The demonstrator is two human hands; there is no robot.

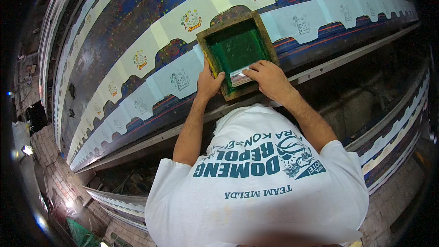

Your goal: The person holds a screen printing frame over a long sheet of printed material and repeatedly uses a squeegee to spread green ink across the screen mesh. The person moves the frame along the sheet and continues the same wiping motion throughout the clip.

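A wooden screen-printing frame (270,48) with a dark green mesh (235,45) lies tilted over the row of pale blue cut pieces on the long table. My left hand (209,82) grips the frame's left side near its lower corner, with the thumb over the edge. Inside the frame, at its near end, my right hand (270,77) has its fingers closed on a squeegee (239,77) with a pale, shiny face. Its blade edge is hidden. Beside the frame, pale blue pieces (182,80) carry a line-drawn animal print. Behind them, cream pieces (190,20) show a coloured print.
The long dark table (123,23) is spattered with coloured ink and curves away both sides. A metal rail (315,70) runs along its near edge. Further printed rows lie at far left and on another table (388,142) at right. Brick paving (59,164) shows lower left.
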